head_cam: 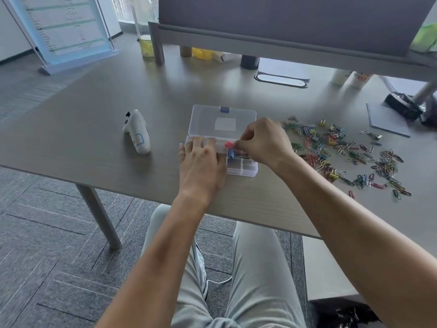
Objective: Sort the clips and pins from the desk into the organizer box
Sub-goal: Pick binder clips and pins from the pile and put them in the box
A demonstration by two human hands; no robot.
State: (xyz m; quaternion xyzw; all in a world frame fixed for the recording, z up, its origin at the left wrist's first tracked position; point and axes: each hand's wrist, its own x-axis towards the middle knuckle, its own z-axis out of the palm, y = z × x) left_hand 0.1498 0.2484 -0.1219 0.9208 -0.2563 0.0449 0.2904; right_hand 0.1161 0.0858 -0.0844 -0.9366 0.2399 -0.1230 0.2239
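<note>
A clear plastic organizer box lies open in the middle of the desk, its lid flat behind it. My left hand rests flat on the box's left half, fingers spread. My right hand hovers over the box and pinches a small pink clip between thumb and fingers. A blue clip and some paper clips lie in one compartment. A big scatter of coloured paper clips and small binder clips covers the desk to the right.
A white hand controller lies left of the box. A grey pad and a black stand base sit at the far right. A grey partition, cups and bottles line the back. The desk's front edge runs just before my knees.
</note>
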